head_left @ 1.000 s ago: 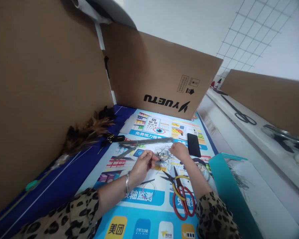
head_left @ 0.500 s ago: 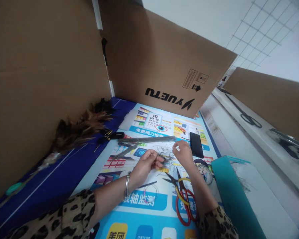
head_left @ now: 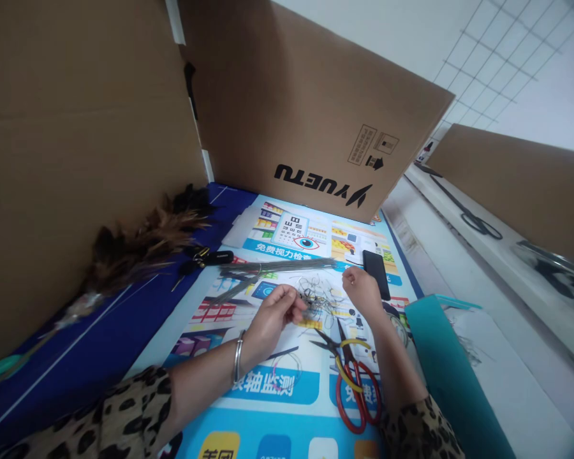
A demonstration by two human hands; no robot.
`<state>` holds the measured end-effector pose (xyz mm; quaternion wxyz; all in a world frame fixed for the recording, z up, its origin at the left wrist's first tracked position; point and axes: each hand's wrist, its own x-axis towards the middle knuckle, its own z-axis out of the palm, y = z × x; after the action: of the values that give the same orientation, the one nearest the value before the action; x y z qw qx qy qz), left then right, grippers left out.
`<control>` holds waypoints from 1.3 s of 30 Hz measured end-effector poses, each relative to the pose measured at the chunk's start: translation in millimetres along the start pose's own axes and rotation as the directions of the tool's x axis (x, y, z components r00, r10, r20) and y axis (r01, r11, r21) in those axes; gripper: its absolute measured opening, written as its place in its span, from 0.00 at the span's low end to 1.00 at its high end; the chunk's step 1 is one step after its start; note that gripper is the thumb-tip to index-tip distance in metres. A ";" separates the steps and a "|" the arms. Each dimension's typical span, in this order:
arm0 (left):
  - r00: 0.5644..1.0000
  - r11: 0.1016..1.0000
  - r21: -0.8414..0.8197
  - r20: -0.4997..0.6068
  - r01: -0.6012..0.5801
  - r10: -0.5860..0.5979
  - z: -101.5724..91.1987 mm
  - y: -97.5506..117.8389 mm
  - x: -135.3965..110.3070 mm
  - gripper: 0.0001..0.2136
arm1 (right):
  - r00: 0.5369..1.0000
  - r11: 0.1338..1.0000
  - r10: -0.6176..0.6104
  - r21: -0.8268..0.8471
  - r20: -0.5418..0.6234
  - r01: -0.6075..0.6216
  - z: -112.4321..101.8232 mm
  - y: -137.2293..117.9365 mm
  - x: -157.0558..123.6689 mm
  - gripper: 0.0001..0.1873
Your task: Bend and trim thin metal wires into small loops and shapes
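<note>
A loose tangle of thin, dark wire-like strands lies on the printed sheet between my hands. My left hand, wearing a silver bangle, is closed in a pinch at the tangle's left edge; what sits between the fingertips is too fine to make out. To the right of the strands, my right hand is raised with its fingers pressed together, and anything in them is too small to see. Behind the tangle lies a bundle of straight grey strands. Red-handled scissors and yellow-handled pliers rest in front, partly overlapping.
A black phone lies beyond my right hand. Keys with a black fob and a brown feather duster are at the left. Cardboard panels wall the back and left. A teal box stands at the right.
My right hand has moved a little to the right, away from the tangle. My left hand has shifted slightly left, leaving more of the strands in sight. The view has turned slightly.
</note>
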<state>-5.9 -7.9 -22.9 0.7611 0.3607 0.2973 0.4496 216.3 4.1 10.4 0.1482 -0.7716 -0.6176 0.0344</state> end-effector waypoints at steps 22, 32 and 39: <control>0.990 0.996 -0.027 -0.112 -0.086 0.082 -1.4 -1.8 3.3 0.10 | 0.980 0.931 -0.070 0.366 0.186 -0.003 60.9 -30.2 34.6 0.10; 0.993 0.997 0.003 -0.088 -0.080 0.080 -3.0 -2.2 5.2 0.10 | 0.981 0.645 -0.057 0.757 0.183 -0.104 29.5 -12.8 33.1 0.14; 0.998 0.998 -0.029 -0.039 -0.059 0.058 -2.6 -1.8 6.0 0.09 | 0.965 0.436 -0.130 0.887 0.229 -0.152 21.8 -30.7 10.7 0.13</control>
<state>-4.6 -2.4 -26.6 0.7472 0.3490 0.2945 0.4828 184.7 24.4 -0.7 0.4515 -0.5667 -0.5130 0.4602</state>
